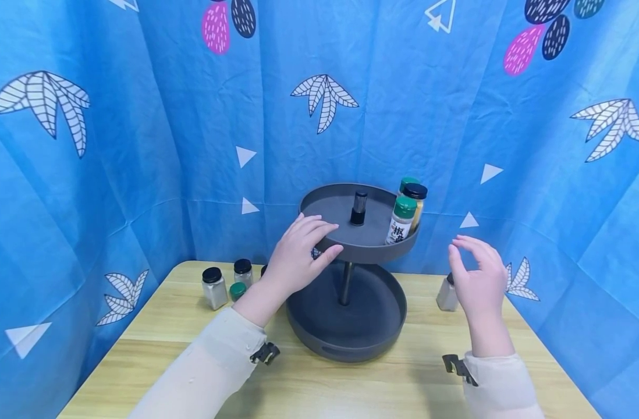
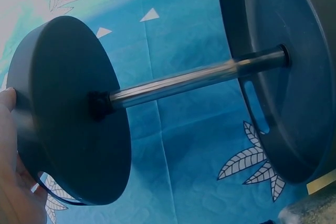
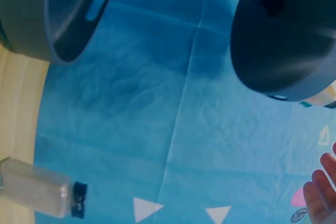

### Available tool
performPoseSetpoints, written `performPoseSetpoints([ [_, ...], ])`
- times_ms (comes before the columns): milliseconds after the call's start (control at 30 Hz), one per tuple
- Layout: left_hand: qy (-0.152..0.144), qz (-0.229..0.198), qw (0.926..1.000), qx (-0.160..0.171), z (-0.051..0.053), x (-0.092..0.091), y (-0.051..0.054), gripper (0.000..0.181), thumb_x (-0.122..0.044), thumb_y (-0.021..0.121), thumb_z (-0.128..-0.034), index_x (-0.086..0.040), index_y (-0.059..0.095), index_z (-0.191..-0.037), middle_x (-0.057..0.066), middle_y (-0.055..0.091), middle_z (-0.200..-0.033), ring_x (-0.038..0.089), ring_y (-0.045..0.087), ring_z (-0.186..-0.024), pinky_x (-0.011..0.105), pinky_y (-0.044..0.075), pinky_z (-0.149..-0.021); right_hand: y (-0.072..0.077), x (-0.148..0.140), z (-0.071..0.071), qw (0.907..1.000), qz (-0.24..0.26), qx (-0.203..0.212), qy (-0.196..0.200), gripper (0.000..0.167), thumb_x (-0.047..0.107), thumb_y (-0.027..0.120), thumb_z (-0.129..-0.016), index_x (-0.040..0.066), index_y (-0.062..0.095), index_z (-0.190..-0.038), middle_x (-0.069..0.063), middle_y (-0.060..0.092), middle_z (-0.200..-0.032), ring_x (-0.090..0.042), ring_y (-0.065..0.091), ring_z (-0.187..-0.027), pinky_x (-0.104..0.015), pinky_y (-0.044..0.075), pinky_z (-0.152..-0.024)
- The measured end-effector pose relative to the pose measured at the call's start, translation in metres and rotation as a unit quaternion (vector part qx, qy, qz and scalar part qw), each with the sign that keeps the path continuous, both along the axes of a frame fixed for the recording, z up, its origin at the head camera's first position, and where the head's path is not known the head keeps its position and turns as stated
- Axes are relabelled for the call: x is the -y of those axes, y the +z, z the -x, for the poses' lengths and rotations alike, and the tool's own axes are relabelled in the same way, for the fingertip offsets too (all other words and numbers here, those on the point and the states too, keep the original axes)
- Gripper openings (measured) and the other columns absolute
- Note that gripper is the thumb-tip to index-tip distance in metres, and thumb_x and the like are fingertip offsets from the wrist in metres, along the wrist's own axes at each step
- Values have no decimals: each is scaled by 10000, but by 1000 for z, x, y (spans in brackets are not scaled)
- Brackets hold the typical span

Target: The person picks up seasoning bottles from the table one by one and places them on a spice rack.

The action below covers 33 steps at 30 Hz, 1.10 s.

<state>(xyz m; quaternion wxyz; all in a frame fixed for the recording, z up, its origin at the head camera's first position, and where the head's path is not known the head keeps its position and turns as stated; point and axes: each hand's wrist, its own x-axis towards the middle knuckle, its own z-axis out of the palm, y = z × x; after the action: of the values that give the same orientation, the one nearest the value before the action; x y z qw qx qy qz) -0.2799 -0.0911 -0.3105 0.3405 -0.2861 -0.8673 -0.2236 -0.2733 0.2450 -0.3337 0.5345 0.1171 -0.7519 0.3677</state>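
A dark grey two-tier round turntable [image 1: 345, 337] stands on the table, its tiers joined by a metal post [image 2: 184, 82]. My left hand [image 1: 302, 254] is at the left edge of its upper tray [image 1: 327, 206], thumb and fingers spread and only gently bent. In the left wrist view the thumb [image 2: 7, 99] touches that tray's outer wall. Several spice jars stand together at the tray's right side, among them a green-lidded jar [image 1: 400, 221] and a black-lidded jar [image 1: 416, 201]. My right hand [image 1: 480, 282] hovers at the right, fingers loosely bent, holding nothing.
Behind my right hand stands a spice jar [image 1: 447, 295] on the wooden table [image 1: 319, 387]. Several more jars are on the left, including a black-lidded jar [image 1: 215, 289] and one with a green lid [image 1: 238, 290]. A blue patterned curtain [image 1: 319, 157] surrounds the table.
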Motion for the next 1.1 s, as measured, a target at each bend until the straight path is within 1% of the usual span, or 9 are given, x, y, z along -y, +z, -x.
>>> performPoseSetpoints([
  [133, 11, -7, 10000, -46, 0, 0, 0, 474, -485, 615, -971, -172, 662, -1324, 27, 640, -1340, 220, 468, -1370, 438, 219, -1232, -6, -6, 3, 9996, -26, 276, -78, 141, 62, 741, -886, 11, 771, -1014, -128, 736, -1106, -355, 638, -1096, -456, 460, -976],
  [233, 18, -8, 10000, -27, 0, 0, -1, 474, -489, 613, -971, -175, 663, -1323, 25, 640, -1340, 219, 468, -1370, 436, 219, -1232, -11, -10, 6, 9989, -40, 454, -144, 149, 66, 728, -898, 3, 763, -1028, -142, 727, -1124, -355, 628, -1114, -532, 452, -963],
  [367, -7, -21, 10000, -15, 0, 0, -1, 477, -489, 614, -971, -169, 664, -1321, 27, 639, -1340, 221, 467, -1370, 439, 220, -1231, -19, -17, 12, 9980, -32, 593, -220, 158, 68, 721, -900, -4, 755, -1036, -159, 720, -1138, -371, 620, -1124, -543, 436, -981],
  [500, -51, -46, 10000, -60, 0, 0, 0, 476, -479, 621, -970, -153, 670, -1313, 38, 646, -1330, 230, 474, -1363, 459, 235, -1225, -27, -23, 17, 9970, 19, 716, -303, 164, 80, 705, -907, -13, 750, -1034, -177, 714, -1141, -400, 609, -1125, -580, 415, -986],
  [733, 1, -59, 10000, -18, -1, 0, 1, 471, -482, 615, -972, -167, 666, -1320, 28, 642, -1337, 217, 466, -1370, 409, 194, -1239, -40, -33, 33, 9959, 118, 787, -428, 168, 77, 705, -907, -12, 750, -1042, -177, 711, -1143, -383, 606, -1134, -563, 427, -988],
  [933, -21, -70, 10000, 4, -1, 0, 1, 472, -482, 615, -973, -168, 664, -1322, 29, 639, -1339, 215, 461, -1374, 389, 180, -1243, -49, -40, 41, 9944, 222, 888, -528, 174, 78, 691, -911, -19, 746, -1044, -197, 709, -1129, -404, 594, -1137, -568, 399, -1034],
  [1100, -6, -60, 10000, 13, -1, 0, 0, 470, -485, 613, -973, -178, 660, -1327, 24, 637, -1343, 213, 458, -1377, 380, 173, -1244, -58, -46, 49, 9932, 177, 982, -606, 170, 80, 698, -908, -14, 749, -1041, -197, 709, -1128, -405, 593, -1142, -582, 390, -1033],
])
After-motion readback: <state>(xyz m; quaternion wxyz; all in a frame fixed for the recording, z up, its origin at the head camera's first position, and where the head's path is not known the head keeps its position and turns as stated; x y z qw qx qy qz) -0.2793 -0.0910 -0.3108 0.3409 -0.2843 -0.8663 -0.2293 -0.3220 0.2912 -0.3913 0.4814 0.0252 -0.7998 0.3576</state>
